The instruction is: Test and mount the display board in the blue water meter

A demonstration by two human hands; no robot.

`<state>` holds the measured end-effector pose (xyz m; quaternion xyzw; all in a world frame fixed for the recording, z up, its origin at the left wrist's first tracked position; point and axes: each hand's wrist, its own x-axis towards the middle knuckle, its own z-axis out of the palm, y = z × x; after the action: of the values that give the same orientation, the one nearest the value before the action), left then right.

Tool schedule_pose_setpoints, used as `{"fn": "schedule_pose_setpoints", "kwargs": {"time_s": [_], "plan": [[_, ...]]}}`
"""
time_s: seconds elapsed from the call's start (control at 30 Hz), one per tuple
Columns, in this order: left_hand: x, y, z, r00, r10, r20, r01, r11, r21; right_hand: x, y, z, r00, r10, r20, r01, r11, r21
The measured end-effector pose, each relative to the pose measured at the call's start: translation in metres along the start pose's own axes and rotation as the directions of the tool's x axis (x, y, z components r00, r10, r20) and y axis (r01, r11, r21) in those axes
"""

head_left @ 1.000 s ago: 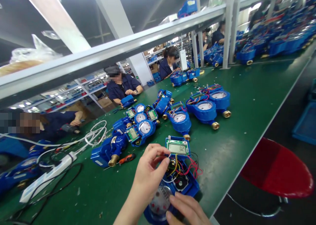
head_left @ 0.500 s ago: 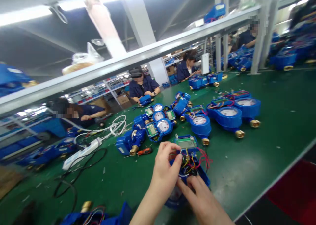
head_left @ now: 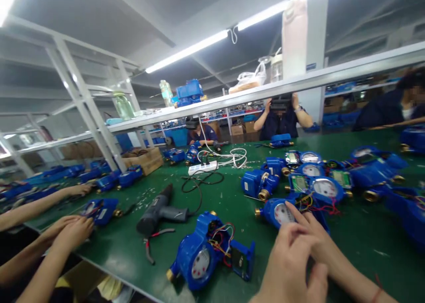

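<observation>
1. Rests the right hand [head_left: 317,241] on a blue meter [head_left: 269,211], right of the middle of the green counter [head_left: 226,210], a fingertip over the dial [head_left: 280,213] and the fingers parted; too covered to tell of any grip.
2. Holds the left hand [head_left: 288,258] just in front of the right, toward the counter's near edge, fingers half curled; cannot tell of anything pinched inside.
3. Has an opened meter [head_left: 188,256] lying by that edge, left of both hands, with wires [head_left: 219,240] exposed and lid [head_left: 245,261] swung aside.
4. Has a heat gun [head_left: 156,214] farther in from that edge, with red-handled pliers [head_left: 162,232] just beside it.
5. Shows a power strip [head_left: 202,168] toward the far edge.
6. Includes, near the near edge's left end, a co-worker's hands [head_left: 68,232] at another meter [head_left: 103,210].
</observation>
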<state>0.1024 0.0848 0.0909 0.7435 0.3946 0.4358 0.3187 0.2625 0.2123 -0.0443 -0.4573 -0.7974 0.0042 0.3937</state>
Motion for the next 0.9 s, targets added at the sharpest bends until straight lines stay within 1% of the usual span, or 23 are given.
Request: {"fn": "schedule_pose_setpoints", "kwargs": {"time_s": [0.03, 0.07, 0.1, 0.17, 0.23, 0.3, 0.33, 0.37, 0.4, 0.43, 0.47, 0.5, 0.53, 0.6, 0.67, 0.7, 0.77, 0.83, 0.9], "plan": [[-0.011, 0.002, -0.018, 0.999, -0.046, 0.027, 0.046, 0.999, -0.015, 0.007, -0.001, 0.004, 1.000, 0.007, -0.002, -0.007, 1.000, -0.012], [-0.023, 0.004, -0.041, 0.997, -0.074, 0.000, 0.074, 0.997, -0.012, 0.013, -0.002, 0.007, 1.000, 0.007, -0.001, -0.007, 1.000, -0.023], [-0.036, 0.005, -0.069, 0.995, -0.092, -0.045, 0.092, 0.996, -0.008, 0.019, -0.003, 0.009, 1.000, 0.007, 0.000, -0.007, 0.999, -0.034], [-0.062, 0.005, -0.136, 0.979, -0.126, -0.159, 0.129, 0.992, 0.007, 0.025, -0.006, 0.007, 1.000, 0.000, 0.013, 0.001, 0.999, -0.054], [-0.088, -0.002, -0.213, 0.945, -0.146, -0.294, 0.159, 0.987, 0.021, 0.026, -0.011, 0.001, 0.999, -0.028, 0.025, 0.030, 0.994, -0.104], [-0.113, -0.016, -0.288, 0.887, -0.155, -0.434, 0.189, 0.981, 0.036, 0.027, -0.020, -0.007, 0.994, -0.111, -0.017, 0.102, 0.955, -0.277], [-0.124, -0.026, -0.321, 0.849, -0.162, -0.504, 0.206, 0.978, 0.033, 0.030, -0.028, -0.010, 0.985, -0.162, -0.059, 0.135, 0.936, -0.327], [-0.134, -0.038, -0.351, 0.811, -0.171, -0.559, 0.229, 0.973, 0.034, 0.036, -0.038, -0.012, 0.976, -0.195, -0.095, 0.154, 0.931, -0.332], [-0.143, -0.052, -0.376, 0.776, -0.185, -0.603, 0.255, 0.966, 0.031, 0.046, -0.053, -0.011, 0.970, -0.224, -0.098, 0.186, 0.935, -0.303], [-0.150, -0.066, -0.396, 0.742, -0.204, -0.638, 0.283, 0.959, 0.022, 0.059, -0.070, -0.009, 0.967, -0.246, -0.071, 0.223, 0.946, -0.235], [-0.157, -0.081, -0.412, 0.706, -0.224, -0.671, 0.309, 0.951, 0.008, 0.076, -0.091, -0.003, 0.970, -0.242, -0.031, 0.236, 0.963, -0.128], [-0.162, -0.094, -0.424, 0.677, -0.244, -0.694, 0.334, 0.943, -0.006, 0.096, -0.115, 0.006, 0.969, -0.231, 0.090, 0.233, 0.972, -0.020], [-0.167, -0.107, -0.433, 0.651, -0.265, -0.711, 0.356, 0.934, -0.022, 0.117, -0.140, 0.019, 0.936, -0.218, 0.278, 0.205, 0.976, 0.074], [-0.175, -0.124, -0.444, 0.608, -0.306, -0.733, 0.391, 0.918, -0.058, 0.159, -0.193, 0.053, 0.870, -0.272, 0.410, 0.241, 0.962, 0.128], [-0.182, -0.133, -0.454, 0.578, -0.339, -0.742, 0.412, 0.906, -0.094, 0.191, -0.242, 0.096, 0.773, -0.321, 0.547, 0.279, 0.947, 0.160], [-0.185, -0.134, -0.459, 0.566, -0.352, -0.745, 0.417, 0.902, -0.109, 0.201, -0.265, 0.118, 0.719, -0.323, 0.616, 0.287, 0.944, 0.161], [-0.192, -0.133, -0.471, 0.547, -0.370, -0.751, 0.419, 0.898, -0.137, 0.213, -0.302, 0.159, 0.624, -0.288, 0.726, 0.286, 0.949, 0.130], [-0.199, -0.132, -0.483, 0.532, -0.381, -0.757, 0.416, 0.896, -0.159, 0.214, -0.329, 0.193, 0.552, -0.233, 0.800, 0.284, 0.955, 0.082], [-0.205, -0.133, -0.492, 0.519, -0.389, -0.761, 0.410, 0.895, -0.178, 0.212, -0.346, 0.218, 0.497, -0.183, 0.848, 0.277, 0.960, 0.045]]}}
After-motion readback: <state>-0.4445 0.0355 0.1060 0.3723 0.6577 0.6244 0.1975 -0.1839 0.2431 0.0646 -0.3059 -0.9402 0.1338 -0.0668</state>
